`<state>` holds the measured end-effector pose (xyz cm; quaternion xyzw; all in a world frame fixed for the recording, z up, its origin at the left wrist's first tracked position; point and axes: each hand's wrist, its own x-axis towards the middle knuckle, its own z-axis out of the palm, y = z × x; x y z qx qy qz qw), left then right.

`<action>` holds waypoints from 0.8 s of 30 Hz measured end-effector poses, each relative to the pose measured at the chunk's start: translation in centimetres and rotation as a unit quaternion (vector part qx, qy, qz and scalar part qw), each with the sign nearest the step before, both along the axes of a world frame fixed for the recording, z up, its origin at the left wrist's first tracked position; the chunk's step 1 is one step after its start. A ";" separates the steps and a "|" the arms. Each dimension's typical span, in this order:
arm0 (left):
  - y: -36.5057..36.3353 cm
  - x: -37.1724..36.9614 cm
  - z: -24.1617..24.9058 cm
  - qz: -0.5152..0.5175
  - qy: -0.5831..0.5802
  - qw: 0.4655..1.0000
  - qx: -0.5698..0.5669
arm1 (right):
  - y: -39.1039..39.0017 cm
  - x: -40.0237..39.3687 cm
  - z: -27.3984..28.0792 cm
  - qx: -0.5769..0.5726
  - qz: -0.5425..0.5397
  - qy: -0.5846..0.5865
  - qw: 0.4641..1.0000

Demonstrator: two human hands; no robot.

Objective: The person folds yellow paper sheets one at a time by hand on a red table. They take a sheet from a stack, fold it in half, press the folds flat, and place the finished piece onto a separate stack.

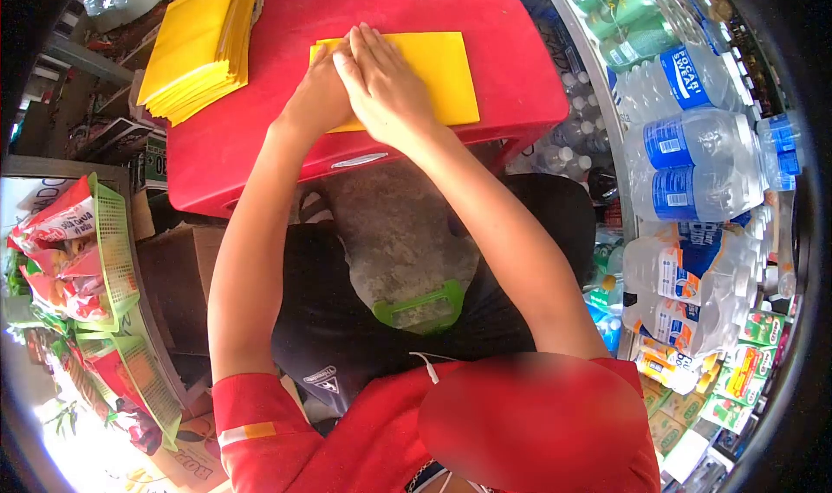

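Observation:
A flat yellow piece, like folded paper or an envelope (446, 77), lies near the front edge of the red table (286, 16). My right hand (386, 86) rests flat on its left half, fingers stretched out and together. Beside it and partly beneath it, my left hand (316, 94) presses on the left end of the same piece. Some of the left fingers are hidden by the right hand. Neither hand grasps anything. To the left on the table sits a thick stack of similar yellow pieces (195, 47).
Shelves of shrink-wrapped bottles (685, 164) and small cartons (745, 372) line the right side. Green baskets (113, 250) with red packets stand at the left. A drawer handle (360, 159) shows on the table's front. A green-edged stool (420, 307) is between my legs.

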<state>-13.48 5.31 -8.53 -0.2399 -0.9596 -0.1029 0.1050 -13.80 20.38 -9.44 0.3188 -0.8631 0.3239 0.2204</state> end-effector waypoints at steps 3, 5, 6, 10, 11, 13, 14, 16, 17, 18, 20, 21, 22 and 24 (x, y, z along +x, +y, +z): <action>0.3 0.2 0.0 0.016 0.025 0.998 0.055 | 2.3 0.9 1.1 0.075 -0.047 -0.034 0.996; 0.3 0.0 0.0 0.012 0.032 0.997 0.074 | 4.2 0.7 1.4 0.150 -0.073 -0.036 0.985; 0.3 -0.1 -0.3 0.012 0.034 0.996 0.081 | 5.2 0.7 1.5 0.188 -0.085 -0.037 0.978; 0.4 -0.1 -0.4 0.019 0.042 0.995 0.089 | 9.3 0.2 1.6 0.220 -0.094 -0.066 0.969; 0.4 -0.1 -0.4 0.023 0.042 0.995 0.089 | 10.4 0.0 1.7 0.233 -0.103 -0.059 0.965; 0.4 -0.2 -0.5 0.023 0.048 0.995 0.086 | 11.5 -0.1 1.7 0.235 -0.104 -0.063 0.964; 0.4 -0.2 -0.6 0.024 0.052 0.995 0.084 | 11.7 0.0 1.7 0.236 -0.105 -0.066 0.964; 0.5 -0.1 -0.5 0.021 0.054 0.995 0.082 | 11.6 0.1 1.6 0.239 -0.112 -0.057 0.963; 0.5 -0.2 -0.5 0.021 0.057 0.995 0.081 | 11.5 0.1 1.6 0.240 -0.115 -0.051 0.962; 0.6 -0.1 -0.4 0.026 0.051 0.996 0.072 | 11.5 0.1 1.5 0.239 -0.116 -0.053 0.963; 0.9 -0.1 0.0 0.033 0.039 0.997 0.052 | 11.4 0.0 1.5 0.236 -0.119 -0.056 0.963; 1.7 -0.1 0.0 0.021 0.031 0.991 0.128 | 11.5 0.0 1.5 0.236 -0.120 -0.054 0.963; 3.1 -0.2 0.0 0.010 0.022 0.979 0.203 | 11.6 -0.1 1.5 0.236 -0.120 -0.051 0.963; 7.6 0.7 1.8 0.043 0.016 0.937 0.346 | 11.4 -0.2 1.1 0.243 -0.113 -0.036 0.963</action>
